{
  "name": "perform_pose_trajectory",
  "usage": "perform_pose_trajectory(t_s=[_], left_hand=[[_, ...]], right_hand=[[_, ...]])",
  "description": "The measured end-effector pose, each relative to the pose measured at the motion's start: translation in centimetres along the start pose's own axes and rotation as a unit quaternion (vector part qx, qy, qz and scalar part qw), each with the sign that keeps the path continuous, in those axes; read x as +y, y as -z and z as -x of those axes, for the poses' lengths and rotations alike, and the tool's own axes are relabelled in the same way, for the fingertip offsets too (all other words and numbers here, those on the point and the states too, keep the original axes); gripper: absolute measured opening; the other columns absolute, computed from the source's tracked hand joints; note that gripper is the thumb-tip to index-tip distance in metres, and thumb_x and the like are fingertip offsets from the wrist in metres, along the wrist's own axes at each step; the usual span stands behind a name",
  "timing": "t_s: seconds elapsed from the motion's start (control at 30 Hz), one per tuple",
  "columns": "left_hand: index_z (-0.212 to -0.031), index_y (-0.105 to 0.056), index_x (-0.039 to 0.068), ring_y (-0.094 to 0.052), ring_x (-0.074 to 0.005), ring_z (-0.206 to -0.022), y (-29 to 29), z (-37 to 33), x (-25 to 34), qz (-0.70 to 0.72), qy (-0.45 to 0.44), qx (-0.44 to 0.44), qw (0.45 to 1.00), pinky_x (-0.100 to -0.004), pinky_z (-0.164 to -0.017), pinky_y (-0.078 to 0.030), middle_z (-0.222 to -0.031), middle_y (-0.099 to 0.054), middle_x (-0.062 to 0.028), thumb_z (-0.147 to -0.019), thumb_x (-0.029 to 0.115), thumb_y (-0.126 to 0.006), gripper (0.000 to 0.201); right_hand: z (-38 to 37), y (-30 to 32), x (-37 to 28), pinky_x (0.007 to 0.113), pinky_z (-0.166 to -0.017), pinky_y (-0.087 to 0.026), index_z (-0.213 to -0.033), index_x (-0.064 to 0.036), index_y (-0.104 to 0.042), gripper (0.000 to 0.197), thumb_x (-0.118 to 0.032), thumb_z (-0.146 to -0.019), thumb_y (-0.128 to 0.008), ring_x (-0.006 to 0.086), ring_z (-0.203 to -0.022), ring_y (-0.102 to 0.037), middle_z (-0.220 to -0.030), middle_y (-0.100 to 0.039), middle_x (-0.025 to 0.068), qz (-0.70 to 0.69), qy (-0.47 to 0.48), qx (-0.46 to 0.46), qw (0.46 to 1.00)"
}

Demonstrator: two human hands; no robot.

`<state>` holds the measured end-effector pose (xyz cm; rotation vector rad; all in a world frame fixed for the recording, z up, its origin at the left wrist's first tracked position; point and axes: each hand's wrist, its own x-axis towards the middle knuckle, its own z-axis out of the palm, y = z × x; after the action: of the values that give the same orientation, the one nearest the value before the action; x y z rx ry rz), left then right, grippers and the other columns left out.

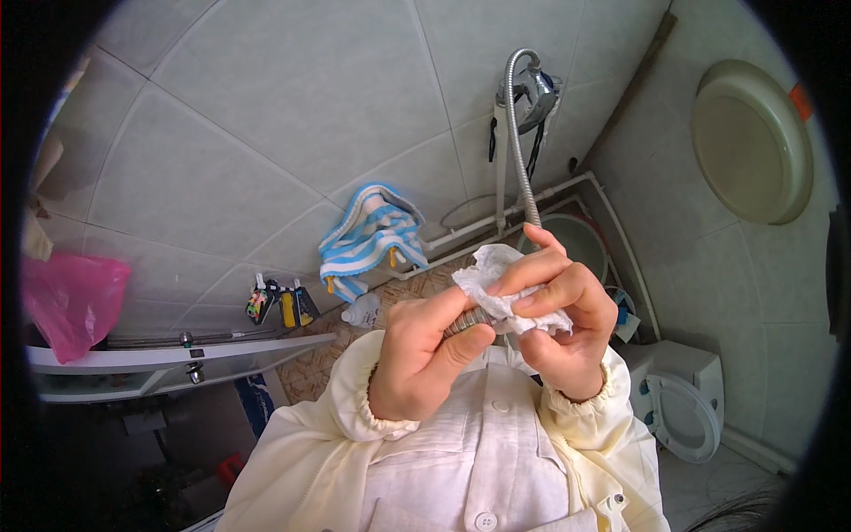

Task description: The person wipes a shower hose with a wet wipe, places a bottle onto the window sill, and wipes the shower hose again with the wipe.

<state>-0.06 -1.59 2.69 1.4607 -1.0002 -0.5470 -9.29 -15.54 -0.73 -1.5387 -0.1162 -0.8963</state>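
Centrally, we list one ribbed metal shower hose (467,322), a short length of it showing just left of a crumpled white tissue (501,279), both in the middle of the frame.

Left hand (425,355): closed around the ribbed length, thumb along its near side; we judge this grip steadies a piece that would otherwise flex.

Right hand (572,315): fingers bent, pinching the tissue, which bunches against the hose; we take the bunching to give the soft sheet more contact with the ridges. What lies beneath it, we cannot tell.

Hose, further length: rising behind the right fingers to a chrome mixer tap (534,102), upper centre, which seems to anchor that end.

Blue-and-white striped towel (372,235), centre left: draped against the wall, probably to air.

Pale oval basin (749,142), upper right: set flat on the wall, we suppose to spare floor space.

Pink plastic bag (75,301), left edge: above a white shelf edge (160,356).

Toilet (683,412), lower right: seat exposed.
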Motion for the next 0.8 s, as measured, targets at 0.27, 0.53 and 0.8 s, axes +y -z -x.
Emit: perform_pose_trajectory(t_s=[0.27,0.53,0.8], left_hand=[[-0.082,-0.056,-0.003,-0.048,-0.0218,-0.046,-0.3,0.1,0.2,-0.078,-0.054,-0.033,0.995,-0.0305,-0.045,-0.035,-0.056,-0.049,-0.0099,-0.087,0.022,-0.06,0.026],[-0.084,-0.055,-0.002,-0.046,-0.0161,-0.046,0.0,0.4,0.5,-0.029,-0.003,-0.034,0.999,-0.0287,-0.045,-0.033,-0.055,-0.047,-0.0055,-0.092,0.031,-0.053,0.034],[-0.086,-0.055,-0.004,-0.051,-0.0196,-0.048,-0.3,0.5,-0.3,-0.028,-0.031,-0.016,0.999,-0.0312,-0.046,-0.035,-0.057,-0.049,-0.0071,-0.095,0.039,-0.042,0.046]], right_hand=[[-0.3,0.1,-0.1,0.041,-0.103,-0.027,-0.085,-0.0004,-0.06,0.012,-0.007,-0.075,-0.061,0.014,-0.08,-0.061,-0.085,-0.066,0.008,-0.084,-0.081,0.058,0.992],[-0.4,0.2,-0.6,0.048,-0.105,-0.021,-0.089,-0.0061,-0.064,0.014,-0.015,-0.081,-0.058,0.0232,-0.097,-0.059,-0.101,-0.065,0.0123,0.073,0.08,0.079,0.991],[-0.5,-0.8,-1.5,0.042,-0.099,-0.03,-0.089,-0.009,-0.07,0.015,-0.015,-0.075,-0.067,0.0167,-0.075,-0.059,-0.081,-0.065,0.004,0.182,0.04,-0.027,0.982]])
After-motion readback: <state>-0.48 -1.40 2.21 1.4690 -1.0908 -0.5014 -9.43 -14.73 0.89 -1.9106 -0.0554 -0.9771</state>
